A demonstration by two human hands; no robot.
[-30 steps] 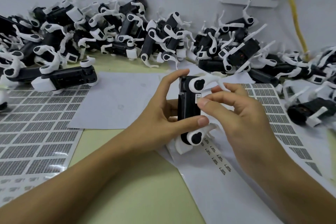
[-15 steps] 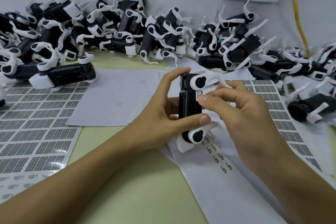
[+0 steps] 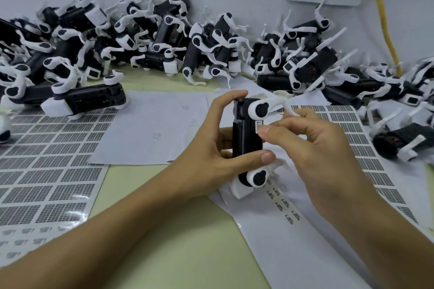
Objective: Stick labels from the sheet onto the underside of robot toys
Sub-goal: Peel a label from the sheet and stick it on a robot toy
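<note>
- The robot toy (image 3: 246, 138) stands on end at frame centre, black body rigid, white legs (image 3: 270, 107) thin; judge it light and the legs fragile.
- Your left hand (image 3: 211, 148) clamps the body: thumb across the lower face, index finger over the top. Hold the body, never the legs.
- Your right hand (image 3: 312, 145) pinches a small white label (image 3: 258, 124) against the body's upper edge; the label looks flimsy and likely to curl.
- The label strip (image 3: 284, 209) lies at 5 o'clock of the toy.
- The toy pile (image 3: 211, 49) spans 10 to 2 o'clock.
</note>
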